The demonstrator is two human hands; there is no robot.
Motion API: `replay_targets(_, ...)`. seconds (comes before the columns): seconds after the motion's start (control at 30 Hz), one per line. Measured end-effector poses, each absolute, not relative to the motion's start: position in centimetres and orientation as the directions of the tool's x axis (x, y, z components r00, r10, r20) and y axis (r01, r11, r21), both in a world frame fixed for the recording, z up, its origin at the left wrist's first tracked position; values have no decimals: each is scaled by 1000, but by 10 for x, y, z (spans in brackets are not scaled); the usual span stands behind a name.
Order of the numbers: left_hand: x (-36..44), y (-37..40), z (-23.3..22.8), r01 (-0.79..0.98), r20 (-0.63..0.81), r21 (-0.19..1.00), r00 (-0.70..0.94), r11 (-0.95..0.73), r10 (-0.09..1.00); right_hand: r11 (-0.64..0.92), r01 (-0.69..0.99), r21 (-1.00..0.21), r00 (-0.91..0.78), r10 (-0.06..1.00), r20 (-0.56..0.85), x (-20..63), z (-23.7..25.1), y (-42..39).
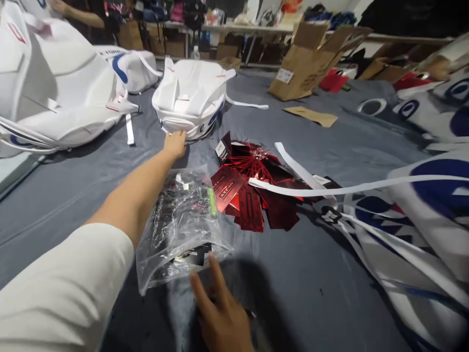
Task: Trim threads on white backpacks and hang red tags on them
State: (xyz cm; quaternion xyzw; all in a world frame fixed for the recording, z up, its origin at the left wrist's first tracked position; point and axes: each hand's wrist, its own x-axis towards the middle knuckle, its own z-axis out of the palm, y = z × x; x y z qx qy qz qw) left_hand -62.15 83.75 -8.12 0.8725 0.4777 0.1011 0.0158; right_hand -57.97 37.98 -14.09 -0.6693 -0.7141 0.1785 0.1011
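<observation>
My left hand (176,144) is stretched far forward, its fingers closed on the lower front edge of a white backpack (194,88) with blue trim. Nearer to me, my right hand (223,313) hovers low over the grey cloth, two fingers spread and nothing seen in them. Just beyond those fingertips lies a clear plastic bag (183,210) with a black card and something green inside. Beside the bag, a fanned bundle of red and black hang tags (252,195) is spread out, with red strings gathered at its centre.
White bags (73,83) crowd the left, and more white and blue bags (414,234) with loose straps (351,186) fill the right. An open cardboard box (304,63) stands at the back near a flat brown piece (311,116). Another person's arm (82,15) shows at upper left.
</observation>
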Motion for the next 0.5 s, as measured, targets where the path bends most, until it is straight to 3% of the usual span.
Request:
replay_targets(0.1,-632,849,-83,841,122,62,528,-537,841,80,923,-378,-175,959,-225,-612,-123,472)
replay_targets(0.2,-677,844,-78,860,60,2,510,-511,858,-25,953,-301,-83,937,-341,-629,-118,523)
replay_targets(0.37,-811,788,-64,885,-15,-76,459,-459,888,-233,965,-122,178,921,-347,-610,-122,500)
replay_targets(0.5,-905,676,-58,901,-77,-69,423,-428,903,-362,931,-38,338,898,-280,-585,-128,467)
